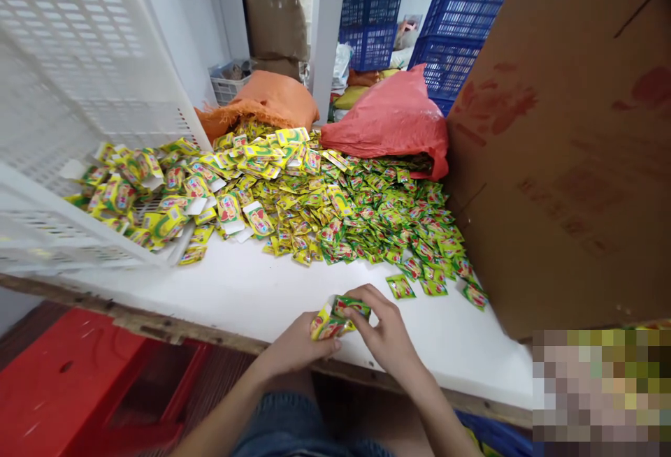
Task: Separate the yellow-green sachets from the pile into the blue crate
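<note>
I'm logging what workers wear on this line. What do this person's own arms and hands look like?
Both forearms are bare, with no sleeves in view. The left hand and right hand wear no gloves, and no rings, watch or bracelets show. The fingers are uncovered. Blue denim covers the lap below the arms.

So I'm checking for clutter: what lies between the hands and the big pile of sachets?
In the head view, only bare white tabletop lies between the hands' small box and the sachet pile; a few stray sachets sit off to the right.
</note>
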Demonstrator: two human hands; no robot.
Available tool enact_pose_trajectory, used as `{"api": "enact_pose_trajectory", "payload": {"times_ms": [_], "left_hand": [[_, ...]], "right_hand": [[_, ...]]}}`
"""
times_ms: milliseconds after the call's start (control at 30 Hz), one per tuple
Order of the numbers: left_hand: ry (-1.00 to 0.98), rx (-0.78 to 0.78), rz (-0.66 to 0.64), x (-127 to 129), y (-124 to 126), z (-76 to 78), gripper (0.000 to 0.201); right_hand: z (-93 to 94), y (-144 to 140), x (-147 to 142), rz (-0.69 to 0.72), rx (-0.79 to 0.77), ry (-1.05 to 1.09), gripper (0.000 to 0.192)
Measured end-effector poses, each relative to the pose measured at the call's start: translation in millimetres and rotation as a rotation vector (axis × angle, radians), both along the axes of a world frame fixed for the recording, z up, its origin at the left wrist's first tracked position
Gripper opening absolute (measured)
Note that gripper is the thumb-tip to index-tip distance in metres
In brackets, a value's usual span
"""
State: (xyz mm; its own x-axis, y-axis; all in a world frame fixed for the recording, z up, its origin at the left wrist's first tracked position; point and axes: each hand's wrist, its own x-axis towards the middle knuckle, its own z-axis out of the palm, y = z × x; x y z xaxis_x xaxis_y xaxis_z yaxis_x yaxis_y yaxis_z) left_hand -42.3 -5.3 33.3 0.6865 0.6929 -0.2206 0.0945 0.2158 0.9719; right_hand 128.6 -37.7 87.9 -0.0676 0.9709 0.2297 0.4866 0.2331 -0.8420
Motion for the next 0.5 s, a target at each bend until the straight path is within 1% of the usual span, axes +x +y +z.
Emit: {"api": "enact_pose_trajectory", "payload": {"times_ms": [100, 200, 267, 300, 367, 433, 467, 500], "left_hand": [[0.047, 0.058, -0.006, 0.9, -1.6, 1.9, 0.016], [0.09, 0.092, 0.007, 3.7, -0.7, 3.6, 0.013], [0.09, 0.084, 0.026, 5.8, 1.0, 5.0, 0.013], [0.072, 0.058, 0.027, 6.5, 2.1, 5.8, 0.014], [0.004, -0.024, 0.007, 7.4, 4.1, 7.5, 0.018], [-0.064, -0.103, -0.03, 8.6, 5.4, 9.0, 0.024], [-0.083, -0.124, -0.048, 9.7, 5.7, 9.4, 0.026], [-0.091, -0.13, -0.064, 11.4, 5.8, 9.6, 0.026]], "right_hand": [[8.6, 1.2, -1.9, 0.105, -0.027, -0.183, 0.023], [17.4, -0.2, -5.5, 0.108, -0.045, -0.377, 0.027], [20.8, -0.1, -7.0, 0.128, -0.039, -0.42, 0.029], [20.9, 0.4, -7.0, 0.135, -0.034, -0.381, 0.031], [17.1, 2.2, -5.7, 0.086, -0.022, -0.188, 0.034], [9.4, 3.1, -4.5, -0.032, -0.019, 0.031, 0.031], [5.0, 2.7, -4.7, -0.096, -0.018, 0.091, 0.027], [0.8, 1.4, -5.8, -0.139, -0.01, 0.099, 0.021]]}}
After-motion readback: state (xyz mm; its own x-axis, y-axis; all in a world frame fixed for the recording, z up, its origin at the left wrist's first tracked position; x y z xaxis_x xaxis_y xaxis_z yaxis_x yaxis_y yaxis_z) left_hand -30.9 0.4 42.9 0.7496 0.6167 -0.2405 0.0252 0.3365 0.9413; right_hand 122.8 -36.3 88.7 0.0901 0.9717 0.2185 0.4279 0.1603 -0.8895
